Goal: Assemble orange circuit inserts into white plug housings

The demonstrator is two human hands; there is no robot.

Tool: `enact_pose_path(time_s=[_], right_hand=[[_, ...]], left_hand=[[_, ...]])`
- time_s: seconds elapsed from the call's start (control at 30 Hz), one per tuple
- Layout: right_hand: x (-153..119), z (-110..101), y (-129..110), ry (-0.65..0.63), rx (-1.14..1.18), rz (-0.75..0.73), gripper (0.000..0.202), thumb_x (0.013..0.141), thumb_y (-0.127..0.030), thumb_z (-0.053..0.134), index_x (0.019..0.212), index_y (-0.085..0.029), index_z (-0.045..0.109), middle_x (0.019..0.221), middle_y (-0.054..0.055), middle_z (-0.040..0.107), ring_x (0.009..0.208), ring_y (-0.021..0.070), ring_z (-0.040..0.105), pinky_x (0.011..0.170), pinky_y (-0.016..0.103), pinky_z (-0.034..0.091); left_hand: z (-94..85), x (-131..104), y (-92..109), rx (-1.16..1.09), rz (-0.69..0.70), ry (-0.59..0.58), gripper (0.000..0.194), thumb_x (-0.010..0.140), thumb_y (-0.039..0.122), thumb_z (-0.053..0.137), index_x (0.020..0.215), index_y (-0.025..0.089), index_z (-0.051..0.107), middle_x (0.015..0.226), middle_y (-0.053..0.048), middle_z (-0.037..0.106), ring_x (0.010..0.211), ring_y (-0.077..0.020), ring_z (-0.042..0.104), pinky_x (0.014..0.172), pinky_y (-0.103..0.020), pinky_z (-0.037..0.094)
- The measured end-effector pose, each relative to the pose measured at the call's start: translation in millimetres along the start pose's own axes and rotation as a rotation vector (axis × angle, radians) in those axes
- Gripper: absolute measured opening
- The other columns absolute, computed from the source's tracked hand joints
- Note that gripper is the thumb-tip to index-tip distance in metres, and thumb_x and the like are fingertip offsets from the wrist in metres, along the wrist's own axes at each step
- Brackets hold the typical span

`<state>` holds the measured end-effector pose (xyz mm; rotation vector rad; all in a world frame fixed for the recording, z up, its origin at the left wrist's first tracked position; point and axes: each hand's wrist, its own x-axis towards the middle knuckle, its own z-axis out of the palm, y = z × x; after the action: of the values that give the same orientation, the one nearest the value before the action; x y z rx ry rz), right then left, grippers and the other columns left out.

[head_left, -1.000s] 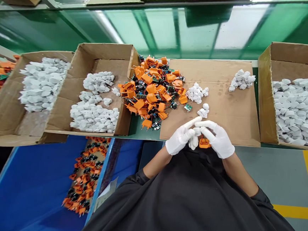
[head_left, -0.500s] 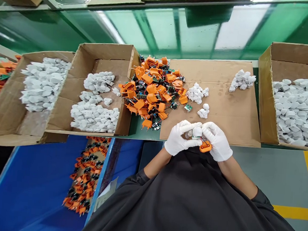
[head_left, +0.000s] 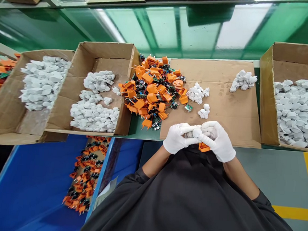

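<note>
My gloved left hand (head_left: pixel 177 138) pinches a small circuit board, mostly hidden, with a white putty lump (head_left: pixel 196 133) on it. My gloved right hand (head_left: pixel 219 142) meets it from the other side, fingers curled and thumb tip against the lump. Below the right thumb shows an orange plug housing (head_left: pixel 203 147), partly covered by that hand. Just beyond my hands, a few white lumps (head_left: pixel 203 111) and a loose green circuit board (head_left: pixel 188 108) lie on a cardboard sheet (head_left: pixel 223 117). A larger cluster of white lumps (head_left: pixel 195 93) sits behind them.
A heap of orange plugs with circuit boards (head_left: pixel 152 90) lies left of the cardboard. Cartons with white lumps stand at left (head_left: pixel 123 122) and right (head_left: pixel 264 88). More lumps (head_left: pixel 243 81) rest at the sheet's back right. Further plugs (head_left: pixel 85 177) lie in a blue-sided space below.
My right hand has turned and its thumb has come over onto the white lump, covering more of the orange housing. My left hand keeps its pinch, slightly shifted.
</note>
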<state>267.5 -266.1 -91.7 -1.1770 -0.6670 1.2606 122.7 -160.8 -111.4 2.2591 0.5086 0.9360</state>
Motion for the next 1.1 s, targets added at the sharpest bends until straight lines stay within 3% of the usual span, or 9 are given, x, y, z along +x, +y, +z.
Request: enact_pose_path(time_s=[0.27, 0.43, 0.57, 0.73, 0.97, 1.1], right_hand=[[3, -2, -7, -0.019, 0.051, -0.054, 0.043, 0.075, -0.051, 0.078, 0.107, -0.026, 0.063, 0.114, 0.006, 0.070, 0.104, 0.0219, 0.068, 0.090, 0.038, 0.057], [-3, -1, -3, -0.035, -0.102, -0.019, 0.047, 0.074, -0.042, 0.082, 0.113, -0.023, 0.062, 0.091, 0.005, 0.073, 0.082, 0.0187, 0.070, 0.076, 0.034, 0.060], [-5, -1, -4, -0.024, -0.121, 0.035, 0.040, 0.075, -0.040, 0.080, 0.107, -0.021, 0.065, 0.086, 0.004, 0.074, 0.078, 0.0179, 0.070, 0.069, 0.032, 0.059], [-4, -2, -11, -0.113, -0.057, 0.044, 0.041, 0.075, -0.033, 0.082, 0.110, -0.022, 0.063, 0.091, 0.004, 0.075, 0.080, 0.0160, 0.072, 0.069, 0.028, 0.060], [-3, 3, -9, -0.057, -0.035, -0.048, 0.036, 0.078, -0.036, 0.079, 0.107, -0.022, 0.062, 0.104, 0.006, 0.074, 0.093, 0.0199, 0.073, 0.081, 0.035, 0.062], [-3, 2, -9, -0.114, -0.070, -0.068, 0.036, 0.078, -0.032, 0.079, 0.108, -0.023, 0.061, 0.118, 0.008, 0.068, 0.095, 0.0195, 0.072, 0.079, 0.033, 0.062]], left_hand=[[-1.1, 0, 6, 0.018, 0.003, 0.089, 0.039, 0.079, 0.051, 0.073, 0.102, 0.019, 0.073, 0.065, 0.002, 0.065, 0.057, -0.0098, 0.058, 0.059, -0.022, 0.048], [-1.6, -3, 6, 0.207, 0.061, 0.048, 0.032, 0.083, 0.050, 0.068, 0.096, 0.022, 0.075, 0.057, 0.004, 0.060, 0.052, -0.0081, 0.054, 0.055, -0.020, 0.042], [-6.5, -2, 4, 0.293, 0.158, 0.024, 0.028, 0.087, 0.045, 0.065, 0.097, 0.021, 0.074, 0.055, 0.004, 0.060, 0.051, -0.0086, 0.054, 0.053, -0.022, 0.038], [-9.5, -1, 4, 0.293, 0.159, 0.018, 0.030, 0.084, 0.049, 0.068, 0.099, 0.023, 0.073, 0.064, 0.002, 0.064, 0.058, -0.0107, 0.057, 0.056, -0.024, 0.040], [-4.0, -3, 6, 0.120, 0.005, 0.043, 0.041, 0.079, 0.048, 0.074, 0.109, 0.021, 0.069, 0.073, 0.002, 0.065, 0.062, -0.0104, 0.059, 0.061, -0.022, 0.047], [-4.2, -5, 4, 0.090, 0.031, 0.043, 0.030, 0.083, 0.040, 0.072, 0.105, 0.021, 0.070, 0.071, 0.002, 0.065, 0.064, -0.0109, 0.061, 0.061, -0.022, 0.049]])
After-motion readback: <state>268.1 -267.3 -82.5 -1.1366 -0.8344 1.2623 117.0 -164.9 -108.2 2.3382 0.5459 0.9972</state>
